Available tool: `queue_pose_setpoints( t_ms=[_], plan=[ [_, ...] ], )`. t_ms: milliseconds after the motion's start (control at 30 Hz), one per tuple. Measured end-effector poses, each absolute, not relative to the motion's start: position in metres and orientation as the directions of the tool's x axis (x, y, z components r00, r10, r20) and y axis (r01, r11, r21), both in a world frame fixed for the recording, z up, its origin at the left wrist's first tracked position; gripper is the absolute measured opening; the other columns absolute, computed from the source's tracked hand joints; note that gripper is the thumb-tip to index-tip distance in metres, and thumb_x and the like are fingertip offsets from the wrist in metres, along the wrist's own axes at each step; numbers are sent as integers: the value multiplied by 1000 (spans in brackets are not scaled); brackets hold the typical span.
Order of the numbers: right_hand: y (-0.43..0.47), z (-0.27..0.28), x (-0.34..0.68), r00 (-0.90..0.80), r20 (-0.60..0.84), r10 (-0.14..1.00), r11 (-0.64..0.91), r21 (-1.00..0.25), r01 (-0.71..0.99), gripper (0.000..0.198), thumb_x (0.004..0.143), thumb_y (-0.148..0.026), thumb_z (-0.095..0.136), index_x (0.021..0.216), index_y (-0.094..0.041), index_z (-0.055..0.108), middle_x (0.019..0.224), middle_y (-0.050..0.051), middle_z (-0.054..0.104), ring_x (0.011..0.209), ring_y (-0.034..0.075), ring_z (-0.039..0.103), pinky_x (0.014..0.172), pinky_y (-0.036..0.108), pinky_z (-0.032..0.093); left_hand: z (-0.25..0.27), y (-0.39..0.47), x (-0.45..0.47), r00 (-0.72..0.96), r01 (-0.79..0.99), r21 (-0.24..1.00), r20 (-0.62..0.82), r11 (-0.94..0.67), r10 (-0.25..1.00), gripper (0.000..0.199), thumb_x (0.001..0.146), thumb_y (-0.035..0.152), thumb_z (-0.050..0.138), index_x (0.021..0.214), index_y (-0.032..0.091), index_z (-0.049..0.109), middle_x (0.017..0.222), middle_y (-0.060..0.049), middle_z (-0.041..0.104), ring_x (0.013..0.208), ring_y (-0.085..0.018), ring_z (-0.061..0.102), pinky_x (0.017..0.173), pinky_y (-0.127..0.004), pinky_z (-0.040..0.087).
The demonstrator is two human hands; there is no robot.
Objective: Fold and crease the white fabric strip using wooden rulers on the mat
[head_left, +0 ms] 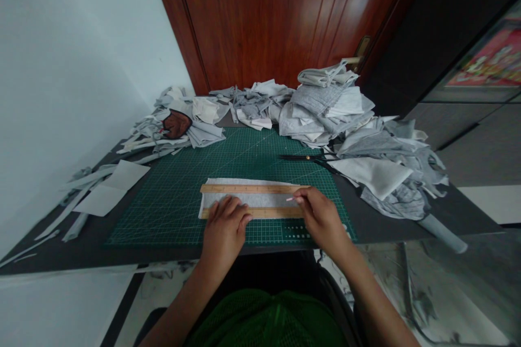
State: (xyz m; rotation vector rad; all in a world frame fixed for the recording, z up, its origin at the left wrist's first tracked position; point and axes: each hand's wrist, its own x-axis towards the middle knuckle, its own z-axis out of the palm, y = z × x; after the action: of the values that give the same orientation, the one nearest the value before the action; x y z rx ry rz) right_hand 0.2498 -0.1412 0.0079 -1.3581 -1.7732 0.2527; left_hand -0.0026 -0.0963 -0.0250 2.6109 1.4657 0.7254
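Observation:
A light grey strip of cloth (pixel 268 201) lies on a green cutting mat (pixel 175 184) in front of me. Two wooden rulers rest lengthwise across it: the upper ruler (pixel 244 189) near its far edge and the lower ruler (pixel 277 212) near its close edge. My left hand (pixel 226 222) lies over the cloth and lower ruler, fingers stretched out and pressing down. My right hand (pixel 319 217) is closed in a pinch at the strip's right end. From its fingers a thin pale pen-like stick (pixel 290 199) points left over the cloth.
Black scissors (pixel 308 158) lie at the mat's right edge. Cloth piles (pixel 325 105) line the back and right, with more scraps (pixel 203 133) at left around a brown patch (pixel 177 123). A white sheet (pixel 114 187) sits left. Behind the table stands a wooden door (pixel 260 21).

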Motion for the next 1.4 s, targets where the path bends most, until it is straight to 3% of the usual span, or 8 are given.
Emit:
queue_pose_setpoints(
  t_ms=[100, 267, 500, 700, 867, 933, 1100, 1400],
  plan=[
    [-157, -11, 218, -123, 485, 866, 390, -499, 774, 21, 102, -10, 42, 105, -21, 59, 96, 10, 69, 87, 27, 66, 78, 42, 55, -23, -95, -5, 457, 793, 240, 375, -560, 807, 18, 98, 19, 60, 110, 22, 73, 118, -8, 73, 126, -35, 60, 110, -58, 44],
    [-179, -40, 184, -193, 617, 763, 458, -305, 835, 28, 94, -3, 47, 107, -23, 62, 112, 13, 72, 115, 31, 65, 101, 58, 54, -24, -91, -9, 480, 767, 225, 419, -601, 770, 20, 99, 25, 58, 109, 26, 75, 117, -7, 73, 122, -32, 63, 107, -54, 48],
    [-184, -66, 167, -210, 585, 784, 464, -326, 824, 30, 90, -3, 52, 113, -19, 63, 147, 25, 59, 145, 38, 49, 110, 65, 51, -22, -90, -10, 511, 765, 173, 423, -620, 748, 22, 100, 24, 54, 110, 24, 74, 117, -9, 73, 119, -33, 64, 104, -52, 52],
    [-184, -74, 163, -194, 521, 831, 444, -412, 795, 35, 85, -3, 54, 117, -13, 64, 148, 29, 57, 145, 39, 47, 115, 64, 47, -18, -88, -12, 551, 768, 114, 384, -630, 741, 24, 101, 27, 55, 114, 23, 74, 122, -9, 72, 122, -33, 64, 103, -50, 53],
    [-182, -68, 163, -172, 527, 833, 425, -409, 807, 35, 82, -6, 54, 114, -15, 65, 145, 28, 60, 142, 40, 51, 113, 63, 50, 3, -79, 12, 521, 836, 48, 247, -547, 817, 35, 103, 31, 48, 84, 19, 75, 97, -11, 72, 91, -31, 70, 83, -49, 57],
    [-182, -66, 163, -164, 517, 840, 418, -423, 804, 34, 80, -6, 54, 111, -15, 65, 144, 28, 62, 140, 40, 54, 112, 63, 50, 6, -73, 28, 515, 839, 22, 293, -544, 806, 34, 103, 33, 49, 85, 19, 75, 107, -13, 71, 101, -33, 67, 89, -51, 55],
    [-182, -64, 163, -141, 511, 848, 392, -426, 816, 36, 74, -6, 56, 106, -18, 65, 139, 25, 66, 137, 39, 57, 114, 61, 48, -8, -58, 54, 644, 695, 99, 354, -712, 678, 32, 102, 21, 51, 129, 16, 67, 148, -14, 56, 144, -34, 44, 115, -52, 45],
    [-184, -55, 164, -123, 544, 830, 377, -384, 843, 30, 73, -4, 54, 98, -15, 66, 132, 23, 71, 134, 35, 60, 114, 52, 50, -18, -53, 51, 678, 651, 204, 277, -731, 681, 37, 104, 24, 48, 135, 16, 66, 143, -10, 64, 142, -32, 50, 121, -53, 40]
  ],
)
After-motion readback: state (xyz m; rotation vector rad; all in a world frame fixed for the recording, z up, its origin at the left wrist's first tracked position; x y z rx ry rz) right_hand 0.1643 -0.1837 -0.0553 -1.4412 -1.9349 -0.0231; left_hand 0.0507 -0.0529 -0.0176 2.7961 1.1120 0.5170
